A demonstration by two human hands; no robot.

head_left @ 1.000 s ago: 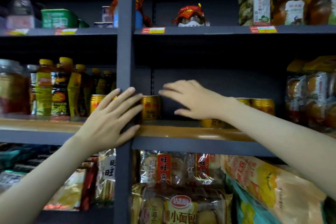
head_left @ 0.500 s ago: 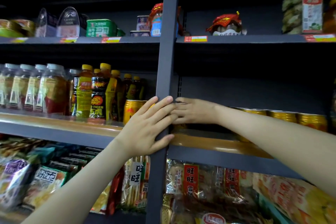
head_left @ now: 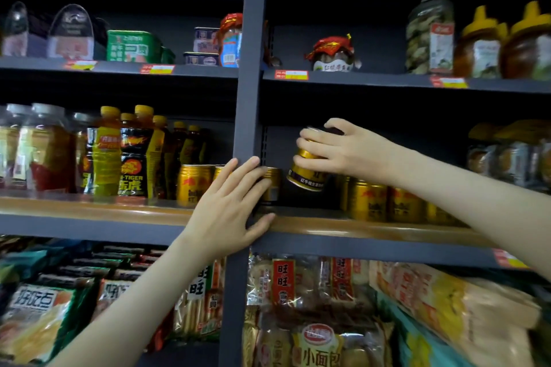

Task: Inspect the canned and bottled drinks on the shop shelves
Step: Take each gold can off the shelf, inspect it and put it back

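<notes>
Left hand (head_left: pixel 229 211) lies flat against the grey upright post (head_left: pixel 250 68), fingers straight and spread, thumb touching the wooden shelf lip (head_left: pixel 357 225) just right of the post; right hand (head_left: pixel 343 149), right of the post, grips a gold can (head_left: pixel 307 173), fingers curled round its upper part; the can is clear of the shelf and tilted; its label appears dark-banded, though blur prevents reading it; further right of the post a row of gold cans (head_left: pixel 384 202) stands upright; left of the post stand more gold cans (head_left: pixel 193 185) and yellow-capped bottles (head_left: pixel 134 155).

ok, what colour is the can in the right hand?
Gold can, with a dark purplish band at its lower end; head view.
</notes>
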